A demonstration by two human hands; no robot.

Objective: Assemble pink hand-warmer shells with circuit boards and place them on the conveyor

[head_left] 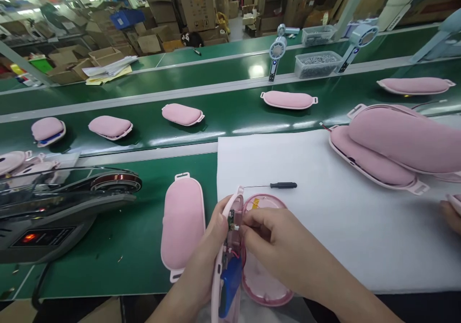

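Near the bottom centre, my left hand grips the edge of an upright pink shell, its inside turned to the right. A green circuit board, red wires and a blue battery show in it. Thumb and forefinger of my right hand are pinched at a small white connector by the board; whether they hold it or a wire is too small to tell. Just under my right hand lies the other pink shell half, open side up. A black screwdriver lies on the white sheet beyond.
A closed pink unit lies left of my hands, beside a grey machine. Several pink units sit along the green conveyor. Stacked pink units and another person's hand are at right. Clear bins stand behind.
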